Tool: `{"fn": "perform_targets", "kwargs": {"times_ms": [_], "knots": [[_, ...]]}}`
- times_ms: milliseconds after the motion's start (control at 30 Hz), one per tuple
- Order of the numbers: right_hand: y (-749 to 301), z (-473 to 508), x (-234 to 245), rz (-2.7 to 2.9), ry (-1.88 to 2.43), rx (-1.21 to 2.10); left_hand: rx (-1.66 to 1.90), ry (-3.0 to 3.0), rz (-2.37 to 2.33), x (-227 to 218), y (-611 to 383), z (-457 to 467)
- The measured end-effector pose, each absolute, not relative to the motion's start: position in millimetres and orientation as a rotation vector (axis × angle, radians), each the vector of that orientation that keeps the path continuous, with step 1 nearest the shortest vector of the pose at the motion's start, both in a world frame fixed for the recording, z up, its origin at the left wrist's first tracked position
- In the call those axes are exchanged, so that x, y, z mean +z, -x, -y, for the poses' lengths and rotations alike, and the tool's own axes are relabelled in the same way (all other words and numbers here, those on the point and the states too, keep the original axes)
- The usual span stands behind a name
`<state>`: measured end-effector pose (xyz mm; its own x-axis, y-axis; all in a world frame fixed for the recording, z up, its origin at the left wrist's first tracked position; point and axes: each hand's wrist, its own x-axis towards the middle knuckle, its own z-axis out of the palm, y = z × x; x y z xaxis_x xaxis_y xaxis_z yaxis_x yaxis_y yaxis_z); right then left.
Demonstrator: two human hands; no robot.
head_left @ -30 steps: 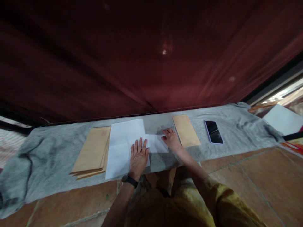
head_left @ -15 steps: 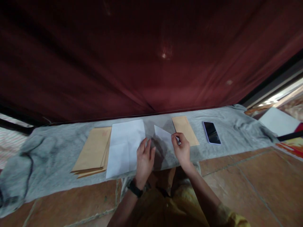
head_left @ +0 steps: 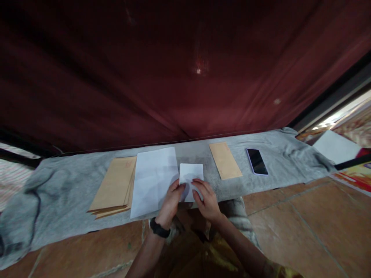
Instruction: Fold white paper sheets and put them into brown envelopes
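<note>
A small folded sheet of white paper (head_left: 191, 170) is in front of me, over the near part of the grey cloth. My left hand (head_left: 171, 197) pinches its left edge between thumb and fingers, and a dark watch is on that wrist. On the paper's right side rests my right hand (head_left: 206, 199), fingers slightly bent and apart, touching the surface. Left of the folded paper lie larger white sheets (head_left: 153, 177) with faint creases. A single brown envelope (head_left: 225, 160) lies to the right of my hands.
A stack of brown envelopes (head_left: 114, 183) sits at the left. To the right is a phone (head_left: 257, 161) in a purple case. Grey cloth (head_left: 66, 185) covers the long surface, with a dark red curtain (head_left: 174, 77) behind and floor tiles (head_left: 290, 216) below.
The folded paper has moved left and toward me and now lies straighter. My left hand has taken its left edge; my right hand has moved left and loosened from a pinch.
</note>
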<state>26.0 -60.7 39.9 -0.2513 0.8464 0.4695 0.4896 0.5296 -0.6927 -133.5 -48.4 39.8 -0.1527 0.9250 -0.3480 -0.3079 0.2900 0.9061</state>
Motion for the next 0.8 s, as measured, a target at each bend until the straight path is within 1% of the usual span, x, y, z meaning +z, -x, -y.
{"fn": "perform_targets", "kwargs": {"times_ms": [67,133,267,333,467,567,667,800], "knots": [[-35,48,35,1.760,1.225,0.534,1.077,-0.782,-1.267,42,145,47],[-43,32,28,1.633,1.325,0.630,0.936,-0.875,-1.260,44,153,43],[-54,8,15,1.559,1.371,1.113,0.795,-1.025,-1.264,39,162,27],[-56,2,9,1.516,1.382,1.212,0.827,-1.110,-1.324,33,165,17],[-56,-2,5,1.487,1.472,1.053,0.988,-1.307,-1.608,19,174,0],[-56,-5,7,1.674,1.575,0.903,1.063,-1.392,-1.743,14,180,-9],[-56,-6,8,1.843,1.681,0.777,1.072,-1.484,-1.826,16,181,-16],[-54,-7,7,1.922,1.820,0.627,1.047,-1.673,-1.943,21,176,-18]]}}
